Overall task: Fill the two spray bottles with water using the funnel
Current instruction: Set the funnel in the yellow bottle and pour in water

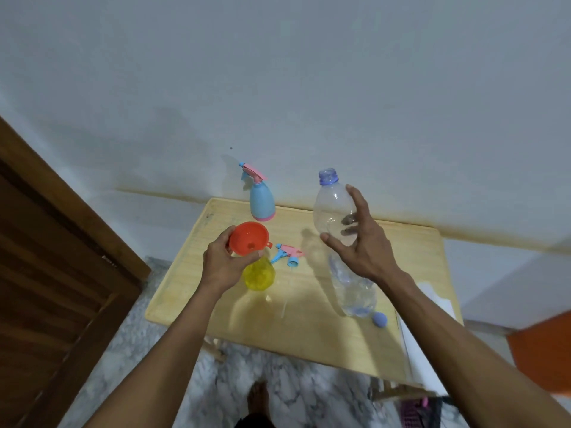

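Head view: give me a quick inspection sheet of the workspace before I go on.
Surface: wooden table against the wall.
Job's things: orange funnel over the yellow spray bottle, whose spray head lies detached on the table; blue spray bottle upright at the back, head on; clear water bottle upright, uncapped, little water seen.
Clutter: blue cap; white sheets at the right edge.
Hands: left hand holds the funnel; right hand open at the water bottle.
Cables: nothing seen.
Surroundings: wooden door at left, marble floor, bare foot below.
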Action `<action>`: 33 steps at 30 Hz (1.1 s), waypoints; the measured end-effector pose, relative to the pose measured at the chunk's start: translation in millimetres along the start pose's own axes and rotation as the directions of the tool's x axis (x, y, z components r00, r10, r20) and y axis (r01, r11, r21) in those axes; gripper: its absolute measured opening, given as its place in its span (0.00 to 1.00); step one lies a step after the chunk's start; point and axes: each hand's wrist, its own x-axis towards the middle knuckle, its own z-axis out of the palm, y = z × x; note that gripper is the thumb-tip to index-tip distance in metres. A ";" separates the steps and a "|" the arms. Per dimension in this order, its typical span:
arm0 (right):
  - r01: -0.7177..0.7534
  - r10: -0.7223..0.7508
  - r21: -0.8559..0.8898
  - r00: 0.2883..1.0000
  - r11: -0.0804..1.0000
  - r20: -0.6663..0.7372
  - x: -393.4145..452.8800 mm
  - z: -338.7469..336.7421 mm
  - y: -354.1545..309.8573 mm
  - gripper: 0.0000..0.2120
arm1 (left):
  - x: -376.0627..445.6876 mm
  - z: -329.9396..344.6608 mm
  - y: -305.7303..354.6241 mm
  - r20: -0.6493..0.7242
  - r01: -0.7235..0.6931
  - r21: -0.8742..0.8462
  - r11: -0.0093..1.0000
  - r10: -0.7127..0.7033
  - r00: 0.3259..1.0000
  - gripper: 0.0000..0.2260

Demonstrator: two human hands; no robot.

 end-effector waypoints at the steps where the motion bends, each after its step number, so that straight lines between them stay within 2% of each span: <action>1: -0.023 0.023 0.025 0.999 0.999 -0.033 -3.2 -0.1 2.3 0.46 | -0.1 -0.6 0.1 0.000 0.000 0.001 1.000 0.000 1.000 0.49; 3: -0.066 0.072 0.069 0.992 0.995 -0.100 -9.3 0.2 6.9 0.47 | -0.3 -1.6 0.7 0.004 -0.013 0.009 1.000 0.013 1.000 0.50; 7: -0.159 0.167 0.054 0.963 0.986 -0.212 -23.5 2.8 16.0 0.49 | 0.8 -1.5 -3.2 0.013 -0.026 0.037 0.999 0.025 1.000 0.44; 10: -0.223 0.244 0.104 0.928 0.969 -0.283 -31.9 6.6 23.4 0.49 | 2.4 -1.3 -5.2 0.008 -0.037 0.048 0.998 0.037 0.999 0.46; 19: -0.248 0.329 0.232 0.833 0.941 -0.444 -40.0 17.9 28.4 0.48 | 2.9 3.1 -5.5 0.008 -0.081 0.028 0.996 0.081 0.997 0.42; 22: -0.247 0.340 0.248 0.812 0.937 -0.474 -40.6 22.0 26.8 0.48 | 3.9 2.1 -6.7 0.019 -0.074 0.023 0.997 0.074 0.997 0.43; 27: -0.245 0.350 0.264 0.788 0.933 -0.506 -42.9 30.5 25.2 0.49 | 3.7 -2.9 -6.7 0.038 -0.072 0.000 0.997 0.072 0.997 0.51; 31: -0.277 0.399 0.301 0.768 0.912 -0.501 -45.0 35.2 24.4 0.52 | 2.6 -3.5 -5.8 0.047 -0.096 -0.017 0.995 0.097 0.994 0.41; 33: -0.290 0.413 0.308 0.762 0.906 -0.498 -45.0 36.3 25.4 0.53 | 3.4 -3.4 -6.2 0.050 -0.105 -0.025 0.994 0.106 0.993 0.39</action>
